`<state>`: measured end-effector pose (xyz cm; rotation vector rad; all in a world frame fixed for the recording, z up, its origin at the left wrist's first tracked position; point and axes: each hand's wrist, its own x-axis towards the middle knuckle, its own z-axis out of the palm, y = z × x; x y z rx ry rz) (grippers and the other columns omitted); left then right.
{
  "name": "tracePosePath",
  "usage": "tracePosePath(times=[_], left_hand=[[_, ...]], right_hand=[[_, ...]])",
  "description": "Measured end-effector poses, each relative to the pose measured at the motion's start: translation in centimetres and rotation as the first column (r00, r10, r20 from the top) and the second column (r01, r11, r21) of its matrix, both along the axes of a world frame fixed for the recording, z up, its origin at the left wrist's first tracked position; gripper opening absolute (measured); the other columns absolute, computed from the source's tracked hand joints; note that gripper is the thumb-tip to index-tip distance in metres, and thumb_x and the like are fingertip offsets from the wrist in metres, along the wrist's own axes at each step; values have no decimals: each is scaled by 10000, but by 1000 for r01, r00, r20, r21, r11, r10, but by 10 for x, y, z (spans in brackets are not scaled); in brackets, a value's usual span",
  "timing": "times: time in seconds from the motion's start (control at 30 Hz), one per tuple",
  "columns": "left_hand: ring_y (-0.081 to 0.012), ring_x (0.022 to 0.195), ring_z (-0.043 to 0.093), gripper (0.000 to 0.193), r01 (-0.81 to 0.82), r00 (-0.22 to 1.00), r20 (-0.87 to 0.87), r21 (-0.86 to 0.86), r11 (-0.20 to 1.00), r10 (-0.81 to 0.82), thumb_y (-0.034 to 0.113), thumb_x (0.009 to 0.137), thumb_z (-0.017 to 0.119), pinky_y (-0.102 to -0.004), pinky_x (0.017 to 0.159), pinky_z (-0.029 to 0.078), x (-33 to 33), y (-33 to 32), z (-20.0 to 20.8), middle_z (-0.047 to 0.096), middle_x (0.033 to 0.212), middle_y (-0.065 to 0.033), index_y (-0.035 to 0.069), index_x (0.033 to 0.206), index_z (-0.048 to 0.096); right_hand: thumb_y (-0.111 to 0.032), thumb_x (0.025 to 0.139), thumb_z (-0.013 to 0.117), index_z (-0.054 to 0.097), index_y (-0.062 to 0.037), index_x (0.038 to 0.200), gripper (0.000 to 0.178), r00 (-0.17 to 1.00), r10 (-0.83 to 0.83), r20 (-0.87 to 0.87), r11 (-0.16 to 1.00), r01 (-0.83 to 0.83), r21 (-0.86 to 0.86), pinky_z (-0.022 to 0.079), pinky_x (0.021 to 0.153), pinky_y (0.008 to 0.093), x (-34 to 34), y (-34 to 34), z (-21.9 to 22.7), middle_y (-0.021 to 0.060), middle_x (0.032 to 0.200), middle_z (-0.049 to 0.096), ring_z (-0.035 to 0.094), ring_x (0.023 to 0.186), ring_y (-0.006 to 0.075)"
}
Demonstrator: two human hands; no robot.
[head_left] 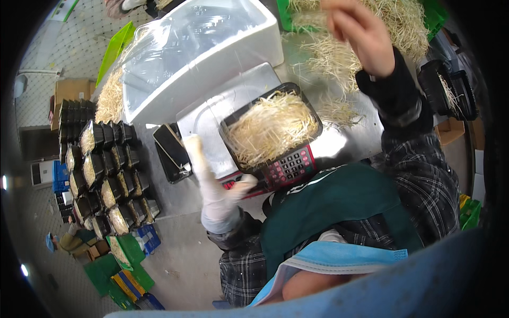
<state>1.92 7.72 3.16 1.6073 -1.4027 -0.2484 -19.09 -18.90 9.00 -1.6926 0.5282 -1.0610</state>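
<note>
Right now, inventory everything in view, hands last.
sprout tray: 1, black, filled, on scale
scale: 1, silver and red, centre
foam box: 1, white, behind scale
sprout heap: 1, pale yellow, upper right
other trays: many, black, stacked left, beside scale, far right
crates: several, green, blue, yellow, lower left and upper right
table: 1, silver, under scale
apron: 1, dark green, worn
mask: 1, blue, worn
left hand: 1, white, by scale
right hand: 1, bare, by heap

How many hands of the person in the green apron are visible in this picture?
2: the left hand beside the sprout-filled black tray, and the right hand by the loose sprouts.
</note>
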Motion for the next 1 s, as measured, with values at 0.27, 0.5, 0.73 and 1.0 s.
tracePosePath(times=[0.27, 0.5, 0.73, 1.0], left_hand=[[-188, 774, 603, 309, 355, 777, -619, 274, 894, -119, 68, 864, 497, -279, 716, 493, -12, -1, 29, 614, 890, -139, -46, 1149, 465], [-218, 876, 566, 197, -164, 986, -33, 61, 985, 166, 136, 798, 547, -312, 818, 412, 30, -65, -19, 616, 922, -119, 0, 928, 604], [-204, 894, 523, 223, -267, 871, -442, -61, 962, 214, 78, 803, 560, -314, 778, 438, -17, -49, -25, 533, 987, -112, -11, 1001, 511], [-127, 784, 526, 186, -219, 705, -709, -176, 960, 31, 109, 816, 565, -240, 663, 462, 0, -55, -43, 539, 906, -53, 20, 973, 520]], right_hand=[[-55, 835, 518, 562, -29, 1039, 211, 986, 150, -66, 977, -158, -143, 412, 625, 227, -12, 97, -74, 57, 825, 553, 506, 681, 104], [-217, 829, 523, 598, -65, 934, 199, 933, -161, -321, 945, 52, -324, 441, 691, 296, 52, 19, -98, 97, 805, 519, 531, 727, 202], [-169, 849, 533, 560, -27, 969, 187, 921, -21, -388, 997, 49, 62, 438, 625, 218, 47, 43, -137, 42, 857, 507, 488, 710, 93], [-129, 849, 527, 557, -3, 941, 159, 950, 246, -191, 864, -125, 488, 442, 607, 202, 63, 26, -149, 25, 792, 572, 521, 673, 68]])
